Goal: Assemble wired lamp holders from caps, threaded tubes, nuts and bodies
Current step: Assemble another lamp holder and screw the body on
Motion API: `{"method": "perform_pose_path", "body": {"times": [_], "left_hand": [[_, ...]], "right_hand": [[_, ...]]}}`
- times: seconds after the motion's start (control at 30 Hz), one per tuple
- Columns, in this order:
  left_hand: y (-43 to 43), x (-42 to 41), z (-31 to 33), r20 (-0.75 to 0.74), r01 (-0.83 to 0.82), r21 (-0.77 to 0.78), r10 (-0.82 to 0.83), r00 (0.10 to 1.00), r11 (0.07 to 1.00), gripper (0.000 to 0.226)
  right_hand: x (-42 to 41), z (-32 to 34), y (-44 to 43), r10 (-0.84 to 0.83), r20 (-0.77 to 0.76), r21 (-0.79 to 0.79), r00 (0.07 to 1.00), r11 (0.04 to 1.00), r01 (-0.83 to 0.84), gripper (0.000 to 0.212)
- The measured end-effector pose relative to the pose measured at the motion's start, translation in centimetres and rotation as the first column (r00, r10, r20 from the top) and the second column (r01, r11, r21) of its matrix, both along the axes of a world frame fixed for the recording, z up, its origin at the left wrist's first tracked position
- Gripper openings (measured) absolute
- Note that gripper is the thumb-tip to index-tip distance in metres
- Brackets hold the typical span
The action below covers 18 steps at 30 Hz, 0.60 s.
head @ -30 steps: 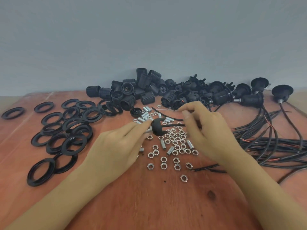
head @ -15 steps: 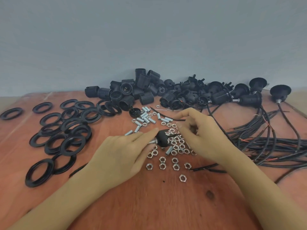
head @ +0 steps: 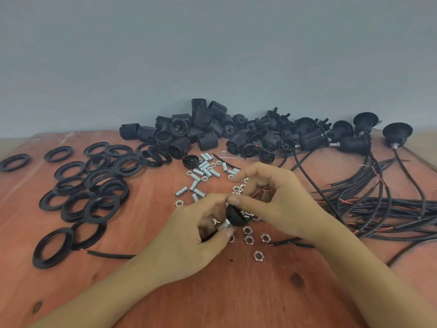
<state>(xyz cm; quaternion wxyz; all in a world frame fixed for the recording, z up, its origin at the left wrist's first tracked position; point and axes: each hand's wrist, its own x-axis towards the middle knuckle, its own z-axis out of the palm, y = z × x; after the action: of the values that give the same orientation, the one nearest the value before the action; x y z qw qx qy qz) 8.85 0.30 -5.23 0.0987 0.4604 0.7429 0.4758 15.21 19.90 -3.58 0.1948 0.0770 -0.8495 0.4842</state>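
Left hand [head: 189, 240] pinches the threaded tube [head: 224, 225] while right hand [head: 279, 204] pinches the black cap [head: 237, 216].

Soft, even, diffuse light with faint shadows; slightly soft focus, wide-angle bending toward the edges.

Left hand [head: 196, 235] curled in pinching grip, right hand [head: 279, 202] pinching alongside, touching

Small assembly workshop, wooden bench [head: 236, 299] against plain wall, heaped lamp-holder bodies [head: 189, 131], rings [head: 94, 185], nuts [head: 248, 240], cables [head: 390, 204]
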Motion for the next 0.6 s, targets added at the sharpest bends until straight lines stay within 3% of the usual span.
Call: {"method": "perform_pose_path", "body": {"times": [0.1, 0.2, 0.27, 0.37, 0.6], "left_hand": [[-0.1, -0.2, 0.3, 0.119, -0.025, 0.075, 0.016, 0.993, 0.997, 0.050], [-0.3, -0.4, 0.4, 0.143, -0.049, 0.083, 0.036, 0.989, 0.995, 0.056], [-0.3, -0.4, 0.4, 0.151, -0.031, 0.074, 0.019, 0.988, 0.997, 0.055], [-0.3, -0.1, 0.2, 0.184, 0.000, 0.054, -0.010, 0.983, 0.999, 0.046], [-0.1, 0.1, 0.5, 0.334, 0.035, 0.124, -0.075, 0.940, 0.992, 0.038]], "right_hand": [[-0.1, 0.6, 0.2, 0.007, 0.005, -0.180, 1.000, 0.984, -0.006, 0.022], [-0.2, 0.9, 0.6, -0.017, 0.031, -0.370, 0.999, 0.928, 0.027, 0.020], [-0.3, 0.6, 0.5, -0.056, 0.031, -0.337, 0.998, 0.939, 0.063, 0.011], [-0.4, 0.2, -0.4, -0.071, 0.010, -0.252, 0.997, 0.965, 0.072, 0.017], [-0.4, 0.2, -1.4, -0.016, -0.037, -0.380, 0.999, 0.925, 0.001, 0.024]]}}
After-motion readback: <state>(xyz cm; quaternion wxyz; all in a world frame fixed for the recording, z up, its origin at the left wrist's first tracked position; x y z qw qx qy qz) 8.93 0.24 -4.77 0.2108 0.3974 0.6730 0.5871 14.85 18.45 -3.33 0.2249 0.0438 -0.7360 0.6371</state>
